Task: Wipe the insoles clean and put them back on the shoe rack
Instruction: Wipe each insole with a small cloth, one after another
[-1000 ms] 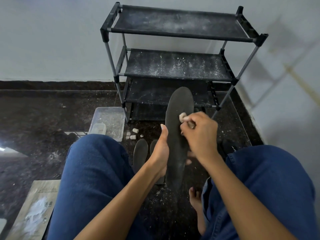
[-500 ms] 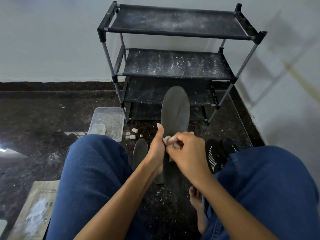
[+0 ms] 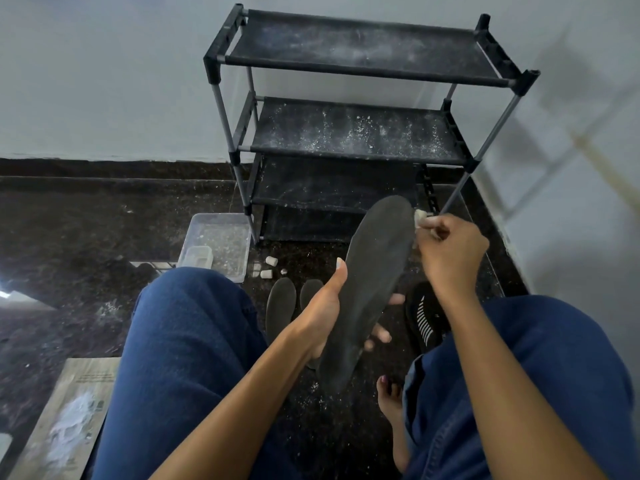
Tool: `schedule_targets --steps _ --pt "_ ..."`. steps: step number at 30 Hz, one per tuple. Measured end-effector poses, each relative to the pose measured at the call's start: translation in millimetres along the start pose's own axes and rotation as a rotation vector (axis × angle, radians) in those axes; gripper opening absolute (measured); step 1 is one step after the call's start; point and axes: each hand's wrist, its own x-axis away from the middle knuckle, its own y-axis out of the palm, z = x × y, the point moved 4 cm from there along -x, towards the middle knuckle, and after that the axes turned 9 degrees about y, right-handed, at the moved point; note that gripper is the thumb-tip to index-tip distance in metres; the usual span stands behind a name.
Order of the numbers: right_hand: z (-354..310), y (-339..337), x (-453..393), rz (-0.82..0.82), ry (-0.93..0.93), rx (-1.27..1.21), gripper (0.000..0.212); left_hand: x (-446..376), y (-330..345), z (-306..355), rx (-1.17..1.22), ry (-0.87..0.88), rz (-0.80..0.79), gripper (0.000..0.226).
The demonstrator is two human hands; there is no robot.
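Since half a second ago, right hand (image 3: pixel 450 252) has slid its pinched pad (image 3: pixel 420 216) (small, pale) from mid-insole to the toe's right edge. Left hand (image 3: pixel 323 315) grips the tilted insole (image 3: pixel 372 271), near the rack (image 3: pixel 353 133); two more insoles (image 3: pixel 280 304) lie below.

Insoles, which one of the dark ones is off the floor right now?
The big insole, gripped upright by the left hand. The two smaller insoles lie flat on the floor beside the knee.
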Motion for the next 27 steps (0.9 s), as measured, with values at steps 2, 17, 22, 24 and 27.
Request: schedule_targets --steps 2,17,22,24,27 --pt "-5 -9 5 0.069 -0.035 0.017 0.016 -1 0 0 0.043 -0.01 0.009 0.088" --pt "-29 24 42 -0.226 -0.305 0.027 0.014 -3 -3 4 -0.159 0.15 -0.089 0.093" --pt "0 18 8 -0.188 -0.088 0.108 0.016 -1 1 -2 -0.205 0.116 -0.215 0.102" --pt "14 14 0 -0.142 0.026 0.201 0.018 -1 1 -4 -0.186 0.084 -0.236 0.106" --pt "24 3 -6 -0.001 0.09 0.318 0.019 -1 -4 -2 -0.122 0.061 -0.195 0.102"
